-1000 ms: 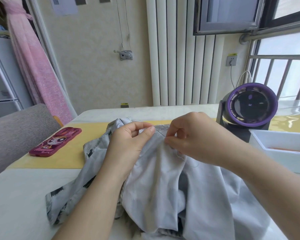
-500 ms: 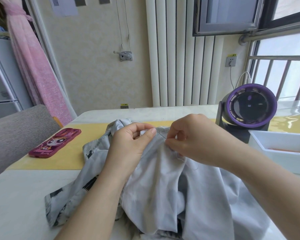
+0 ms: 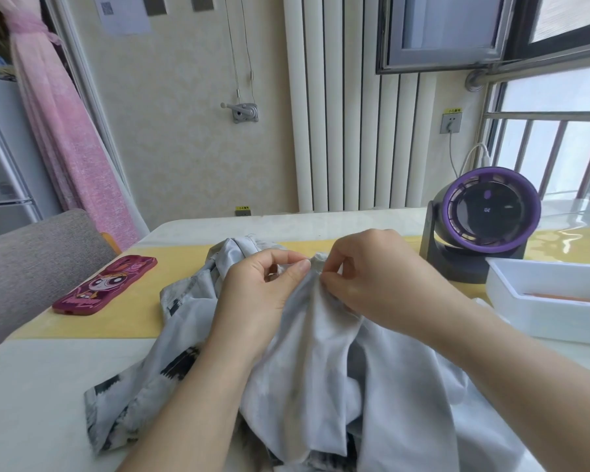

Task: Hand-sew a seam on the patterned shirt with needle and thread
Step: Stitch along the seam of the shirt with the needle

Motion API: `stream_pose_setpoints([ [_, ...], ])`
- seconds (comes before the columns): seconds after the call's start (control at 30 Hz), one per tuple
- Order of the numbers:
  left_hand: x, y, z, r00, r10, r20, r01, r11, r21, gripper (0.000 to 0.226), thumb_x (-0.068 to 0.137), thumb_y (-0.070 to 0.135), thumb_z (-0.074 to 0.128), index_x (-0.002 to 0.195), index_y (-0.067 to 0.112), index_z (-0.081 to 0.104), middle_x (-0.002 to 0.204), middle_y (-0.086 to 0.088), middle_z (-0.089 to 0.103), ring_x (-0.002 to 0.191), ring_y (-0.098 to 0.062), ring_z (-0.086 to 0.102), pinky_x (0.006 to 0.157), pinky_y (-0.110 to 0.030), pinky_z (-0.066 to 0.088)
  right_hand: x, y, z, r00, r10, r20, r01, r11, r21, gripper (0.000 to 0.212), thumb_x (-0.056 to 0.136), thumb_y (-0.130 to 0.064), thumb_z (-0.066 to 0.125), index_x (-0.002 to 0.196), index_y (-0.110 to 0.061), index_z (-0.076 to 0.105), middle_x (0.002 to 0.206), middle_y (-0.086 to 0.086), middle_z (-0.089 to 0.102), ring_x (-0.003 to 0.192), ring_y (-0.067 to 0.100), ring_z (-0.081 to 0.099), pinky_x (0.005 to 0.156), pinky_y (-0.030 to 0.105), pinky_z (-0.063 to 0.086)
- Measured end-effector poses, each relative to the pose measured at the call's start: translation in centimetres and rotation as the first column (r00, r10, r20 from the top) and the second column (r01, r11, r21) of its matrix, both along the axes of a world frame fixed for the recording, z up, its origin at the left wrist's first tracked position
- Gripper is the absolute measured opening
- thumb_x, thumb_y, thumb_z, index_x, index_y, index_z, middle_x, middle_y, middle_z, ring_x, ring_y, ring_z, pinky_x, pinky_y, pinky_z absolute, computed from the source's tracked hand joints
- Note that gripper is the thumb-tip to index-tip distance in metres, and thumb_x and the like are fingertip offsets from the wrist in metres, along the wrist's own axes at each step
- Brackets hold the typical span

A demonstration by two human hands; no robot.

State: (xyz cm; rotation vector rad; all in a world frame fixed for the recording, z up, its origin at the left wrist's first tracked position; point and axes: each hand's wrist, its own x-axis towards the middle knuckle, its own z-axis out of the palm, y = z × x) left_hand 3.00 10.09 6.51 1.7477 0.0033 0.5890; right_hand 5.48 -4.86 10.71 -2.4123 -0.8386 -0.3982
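The left hand (image 3: 259,287) has its fingers curled and pinches a raised fold of the patterned shirt (image 3: 321,369) between thumb and forefinger; the right hand (image 3: 372,277), curled too, pinches the same fold just beside it, though a needle or thread is too fine to make out. The shirt lies bunched from the yellow mat (image 3: 133,318) to the near edge of the table (image 3: 31,403). The cartoon phone case (image 3: 106,284) near the left edge, the purple fan (image 3: 487,212) and the wall socket's yellow label (image 3: 454,110) carry marks too small to read.
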Motion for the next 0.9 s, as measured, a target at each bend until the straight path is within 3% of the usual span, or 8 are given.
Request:
stream_pose_setpoints([
  [0.07,0.0,-0.4,-0.1,0.998,-0.059,-0.017,0.058,0.998,-0.029,0.003,0.079,0.031,0.074,0.078,0.028,0.073,0.063,0.001,0.065,0.064,-0.008,0.054,0.071,-0.032,0.051,0.1,0.3,-0.4,1.0,0.0,0.014,-0.001,0.998,0.058,0.013,0.08,-0.017,0.055,0.074,-0.029,0.054,0.05,-0.011,0.052,0.052,0.003,0.049,0.049,0.016,0.038],
  [0.13,0.0,-0.7,-0.1,0.995,-0.094,-0.023,0.092,0.994,-0.066,0.012,0.071,0.042,0.071,0.081,0.037,0.073,0.081,-0.017,0.067,0.075,-0.02,0.059,0.086,-0.048,0.05,0.3,0.4,-0.5,0.999,0.035,0.004,-0.035,0.992,0.12,0.014,0.08,-0.014,0.057,0.075,-0.027,0.051,0.047,-0.008,0.054,0.049,0.005,0.049,0.048,0.017,0.038],
  [0.27,0.1,-0.4,0.0,0.999,-0.035,0.006,0.035,0.977,-0.209,0.001,0.079,0.029,0.073,0.079,0.028,0.074,0.079,-0.02,0.065,0.077,-0.027,0.062,0.087,-0.048,0.05,0.7,-0.3,0.4,0.927,0.257,-0.272,-0.187,0.948,0.257,0.007,0.082,-0.014,0.067,0.076,-0.018,0.064,0.07,0.0,0.07,0.06,0.006,0.062,0.063,0.023,0.051],
  [0.37,0.2,-0.3,0.0,1.0,-0.012,0.01,0.014,0.967,-0.255,0.006,0.083,0.021,0.069,0.08,0.023,0.073,0.095,-0.024,0.068,0.096,-0.04,0.065,0.095,-0.055,0.048,0.8,-1.0,1.0,0.824,0.399,-0.403,-0.307,0.911,0.275,0.007,0.079,-0.011,0.073,0.083,-0.017,0.07,0.083,0.001,0.073,0.074,0.007,0.066,0.074,0.024,0.054],
  [0.5,0.0,-0.6,0.3,0.998,-0.022,0.062,0.037,0.967,-0.253,0.005,0.081,0.023,0.07,0.078,0.025,0.073,0.089,-0.016,0.072,0.093,-0.036,0.067,0.093,-0.052,0.049,0.9,-1.2,1.1,0.87,0.403,-0.285,-0.329,0.904,0.275,0.012,0.079,-0.01,0.074,0.083,-0.021,0.072,0.081,-0.003,0.073,0.074,0.005,0.067,0.072,0.016,0.052],
  [0.63,-0.3,-0.8,0.3,0.99,-0.056,0.128,0.073,0.988,-0.134,0.004,0.081,0.027,0.072,0.079,0.025,0.071,0.058,0.006,0.061,0.056,-0.008,0.053,0.061,-0.029,0.046,1.1,-0.6,0.5,0.944,0.306,-0.127,-0.253,0.913,0.321,0.015,0.075,-0.012,0.077,0.079,-0.018,0.064,0.074,-0.003,0.07,0.061,0.007,0.058,0.059,0.01,0.042],
  [0.77,-0.5,-0.8,0.5,0.986,-0.086,0.141,0.101,0.989,-0.106,0.011,0.076,0.038,0.074,0.081,0.029,0.071,0.065,0.006,0.065,0.065,-0.01,0.058,0.07,-0.03,0.049,1.4,-1.5,1.5,0.908,0.312,-0.278,-0.17,0.883,0.437,0.023,0.071,-0.034,0.078,0.083,-0.02,0.066,0.068,-0.007,0.064,0.053,0.008,0.05,0.052,0.015,0.042],
  [0.9,-0.6,-0.9,0.6,0.982,-0.134,0.136,0.143,0.988,-0.055,0.012,0.075,0.039,0.072,0.081,0.029,0.07,0.067,0.0,0.061,0.066,-0.013,0.053,0.07,-0.033,0.046,2.0,-2.1,1.4,0.804,0.353,-0.478,-0.111,0.88,0.462,0.04,0.071,-0.062,0.066,0.071,-0.023,0.074,0.072,0.002,0.058,0.07,0.019,0.05,0.076,0.029,0.041],
])
